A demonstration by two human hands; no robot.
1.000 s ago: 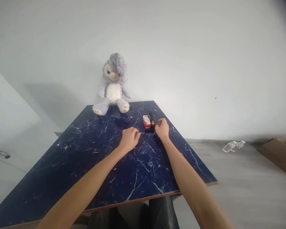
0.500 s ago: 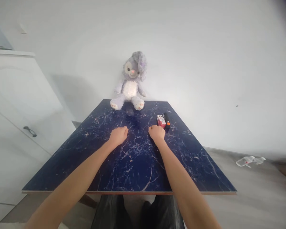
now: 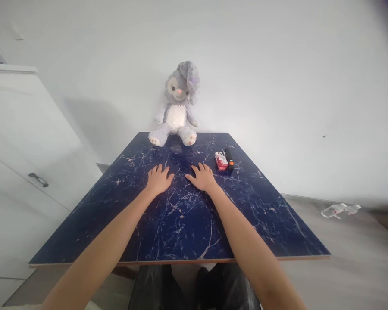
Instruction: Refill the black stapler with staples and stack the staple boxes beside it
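My left hand [image 3: 158, 179] lies palm down on the dark blue marbled table [image 3: 181, 232], fingers spread, holding nothing. Level with it, my right hand [image 3: 201, 177] also rests flat and open on the tabletop. Just beyond and right of my right hand is a small red and white box [image 3: 221, 161]. A black object with an orange patch [image 3: 229, 159] lies against the box's right side; I cannot make out its kind. At the table's far edge sits a pale purple plush toy [image 3: 176, 110] with a white belly, leaning back by the wall.
A white cabinet [image 3: 19, 142] with a dark handle [image 3: 39, 179] stands left of the table. The white wall [image 3: 261, 77] rises behind. On the floor to the right lie clear plastic items [image 3: 341, 210]. My legs are under the table's front edge.
Both hands were curled closed and now lie open with fingers spread. My right hand has shifted slightly left, away from the red and white box. The view has tilted a little.
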